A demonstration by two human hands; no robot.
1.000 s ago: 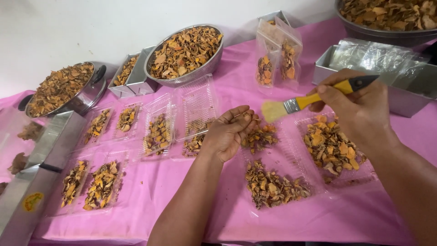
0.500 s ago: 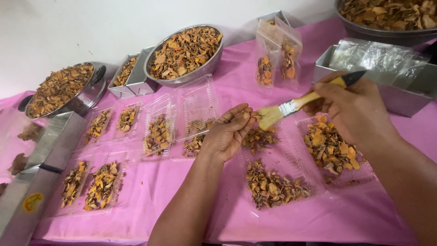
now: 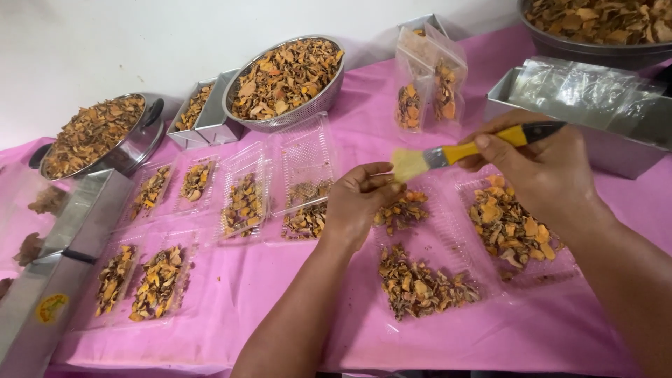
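Yellow-handled brush (image 3: 448, 154) is resting in the right hand (image 3: 539, 168), fingers closed mid-handle; it is probably light, bristles soft. Left hand (image 3: 360, 199) is pinching something at the bristle tip (item unclear). Dried-chip trays (image 3: 420, 280) are lying below.

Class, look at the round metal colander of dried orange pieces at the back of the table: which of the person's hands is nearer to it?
Left. The left hand is in front of the colander, slightly right. The right hand, holding the brush, is farther right.
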